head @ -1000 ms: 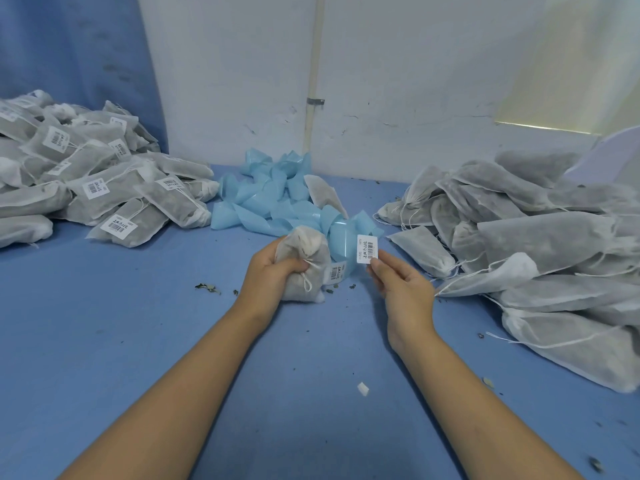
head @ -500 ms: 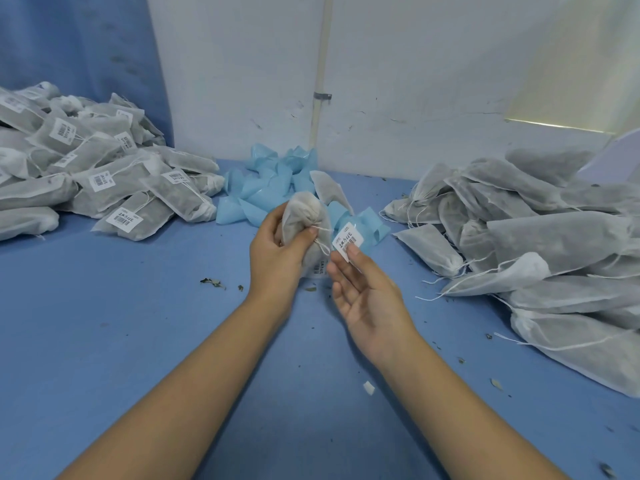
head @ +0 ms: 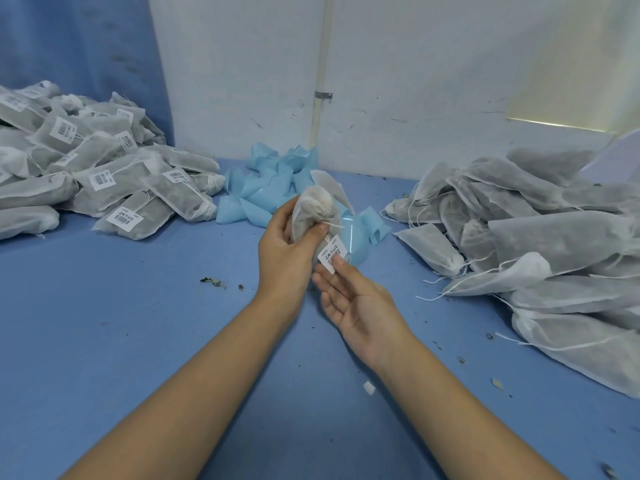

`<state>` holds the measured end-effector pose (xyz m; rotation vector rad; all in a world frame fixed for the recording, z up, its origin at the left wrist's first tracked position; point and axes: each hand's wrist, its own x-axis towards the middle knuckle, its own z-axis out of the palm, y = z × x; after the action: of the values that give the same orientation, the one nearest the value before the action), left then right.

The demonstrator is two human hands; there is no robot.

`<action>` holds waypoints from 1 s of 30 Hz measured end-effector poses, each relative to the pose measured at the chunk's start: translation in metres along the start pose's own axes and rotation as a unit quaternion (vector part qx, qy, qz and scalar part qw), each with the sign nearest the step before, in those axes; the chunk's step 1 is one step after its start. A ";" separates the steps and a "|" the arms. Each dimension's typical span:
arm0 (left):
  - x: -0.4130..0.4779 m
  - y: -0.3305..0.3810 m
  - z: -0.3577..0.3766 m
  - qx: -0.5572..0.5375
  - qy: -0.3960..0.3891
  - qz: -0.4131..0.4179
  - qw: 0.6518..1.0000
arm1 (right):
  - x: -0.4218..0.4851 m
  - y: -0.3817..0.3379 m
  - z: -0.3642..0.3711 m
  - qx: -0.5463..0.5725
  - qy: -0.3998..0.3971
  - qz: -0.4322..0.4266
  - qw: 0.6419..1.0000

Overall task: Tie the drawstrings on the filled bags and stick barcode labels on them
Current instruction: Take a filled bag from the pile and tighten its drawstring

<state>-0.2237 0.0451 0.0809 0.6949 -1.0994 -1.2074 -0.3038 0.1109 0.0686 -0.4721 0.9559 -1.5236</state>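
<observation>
Blue tabletop | left hand grips filled drawstring bag mid-table | right hand pinches barcode label beside bag | labelled bags left, unlabelled bags right, blue backing strips behind

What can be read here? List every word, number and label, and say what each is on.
Barcode label, pinched by the right hand at the drawstring bag in the left hand: a barcode and a row of characters, too blurred to read.
Labels on the bags piled at left: barcodes and print, too small to read.
Nothing else carries text.
</observation>
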 end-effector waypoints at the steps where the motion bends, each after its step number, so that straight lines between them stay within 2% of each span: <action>1: -0.001 0.001 0.001 -0.002 -0.006 -0.001 1.000 | 0.000 0.000 0.000 -0.019 -0.001 -0.002 1.000; 6: -0.002 0.005 0.002 -0.002 -0.030 -0.025 0.999 | 0.000 0.002 0.002 -0.105 0.013 -0.024 0.994; 9: 0.001 0.007 -0.001 -0.009 -0.034 -0.063 0.997 | 0.001 0.003 0.001 -0.126 0.036 -0.085 0.988; 13: 0.001 0.006 -0.001 0.026 -0.070 -0.092 0.993 | 0.003 0.001 -0.005 -0.140 0.019 -0.145 0.979; 17: -0.001 0.006 -0.001 0.014 -0.119 -0.110 0.987 | 0.006 -0.001 -0.008 -0.102 0.014 -0.151 0.983; 22: -0.002 0.000 -0.002 0.054 -0.179 -0.136 0.973 | 0.007 -0.009 -0.013 -0.054 0.072 -0.174 0.981; 25: -0.005 -0.006 -0.002 0.079 -0.186 -0.149 0.968 | 0.008 -0.011 -0.016 -0.055 0.090 -0.171 0.980; 30: -0.001 -0.008 -0.009 0.037 -0.180 -0.174 0.968 | 0.011 -0.014 -0.020 -0.043 0.072 -0.159 0.984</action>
<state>-0.2186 0.0432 0.0703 0.7651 -1.3651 -1.6454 -0.3295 0.1057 0.0656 -0.6051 1.0994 -1.8289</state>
